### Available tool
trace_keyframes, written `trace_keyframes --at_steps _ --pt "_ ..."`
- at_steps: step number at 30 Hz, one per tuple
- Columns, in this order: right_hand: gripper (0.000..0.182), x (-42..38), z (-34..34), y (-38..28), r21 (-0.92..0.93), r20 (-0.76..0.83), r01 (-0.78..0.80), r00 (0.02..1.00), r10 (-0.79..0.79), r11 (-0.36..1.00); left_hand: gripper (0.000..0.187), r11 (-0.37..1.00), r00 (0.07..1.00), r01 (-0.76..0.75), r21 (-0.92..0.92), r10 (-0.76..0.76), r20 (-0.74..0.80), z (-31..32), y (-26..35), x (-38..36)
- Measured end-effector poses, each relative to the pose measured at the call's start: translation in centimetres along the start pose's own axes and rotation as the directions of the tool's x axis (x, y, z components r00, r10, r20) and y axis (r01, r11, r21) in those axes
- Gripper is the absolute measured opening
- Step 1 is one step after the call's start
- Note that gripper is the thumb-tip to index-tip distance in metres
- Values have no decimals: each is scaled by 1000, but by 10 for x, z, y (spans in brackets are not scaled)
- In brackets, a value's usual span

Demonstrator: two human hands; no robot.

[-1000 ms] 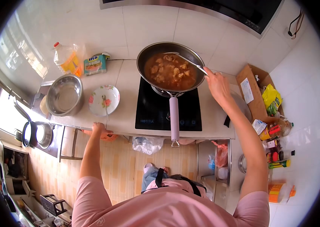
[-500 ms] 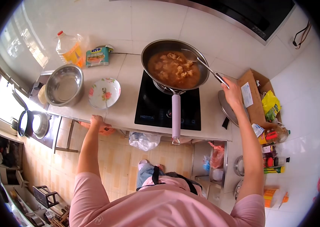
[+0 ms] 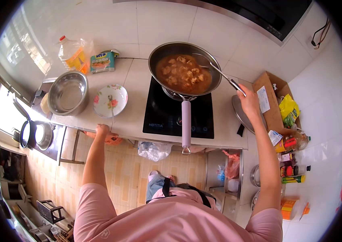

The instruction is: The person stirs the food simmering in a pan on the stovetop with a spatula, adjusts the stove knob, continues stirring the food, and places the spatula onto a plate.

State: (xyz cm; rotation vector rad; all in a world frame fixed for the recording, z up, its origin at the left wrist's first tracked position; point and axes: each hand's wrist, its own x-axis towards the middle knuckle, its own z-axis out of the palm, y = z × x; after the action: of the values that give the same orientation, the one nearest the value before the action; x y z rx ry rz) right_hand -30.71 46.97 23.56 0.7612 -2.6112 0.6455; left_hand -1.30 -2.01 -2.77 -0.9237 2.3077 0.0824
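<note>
My right hand [image 3: 248, 99] is wrapped around the handle of a long metal spatula [image 3: 224, 75]. Its head dips into the right side of a deep frying pan [image 3: 151, 66], partly hidden by the food. Chunks of meat in reddish-brown broth [image 3: 183, 76] fill the pan, which sits on a black induction cooker [image 3: 155, 115] with its pink handle toward me. My left hand [image 3: 102, 130] is closed at the front edge of the counter, its fingers mostly hidden. Just above it stands a floral plate [image 3: 101, 105] with a spoon [image 3: 111, 105] resting on it.
On the left are a steel basin [image 3: 81, 94], an oil bottle [image 3: 72, 54] and a teal packet [image 3: 102, 62]. A lid [image 3: 241, 115] lies right of the cooker, near a cardboard box [image 3: 262, 86] and several bottles [image 3: 296, 171]. A range hood [image 3: 255, 16] hangs above.
The spatula's head has sunk lower into the broth, and the meat chunks have shifted. The whole view has moved slightly; my left hand stays at the counter edge.
</note>
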Motion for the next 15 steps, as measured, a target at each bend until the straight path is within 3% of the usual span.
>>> trace_keyframes --at_steps 3,6,9,10,11,12,14,15 --pt "31 -4 -26 -29 -8 14 -111 994 111 994 93 999 999 -33 15 33 -11 -1 0 -3" --pt "33 -14 -44 -39 66 -131 -1 991 10 998 93 999 996 -27 17 29 -89 9 -3 4" --pt "33 -23 -32 -14 66 -118 75 991 -67 995 92 1000 999 2 21 -3 36 -1 1 1" --pt "34 -26 -32 -11 269 40 -151 989 145 951 92 1000 1000 -9 22 9 7 -3 3 -1" --pt "35 -30 -33 -11 417 240 -389 919 313 821 92 1000 1000 -17 24 17 -18 -2 3 -5" --pt "36 -33 -33 -15 493 457 -610 789 412 621 92 1000 999 -18 24 19 -41 -2 2 -7" --pt "35 -53 -31 -31 689 610 -690 718 335 223 94 999 998 -18 27 20 -58 4 0 -3" --pt "33 -62 -32 -46 713 636 -690 713 296 128 95 998 999 -20 57 23 -48 5 2 1"
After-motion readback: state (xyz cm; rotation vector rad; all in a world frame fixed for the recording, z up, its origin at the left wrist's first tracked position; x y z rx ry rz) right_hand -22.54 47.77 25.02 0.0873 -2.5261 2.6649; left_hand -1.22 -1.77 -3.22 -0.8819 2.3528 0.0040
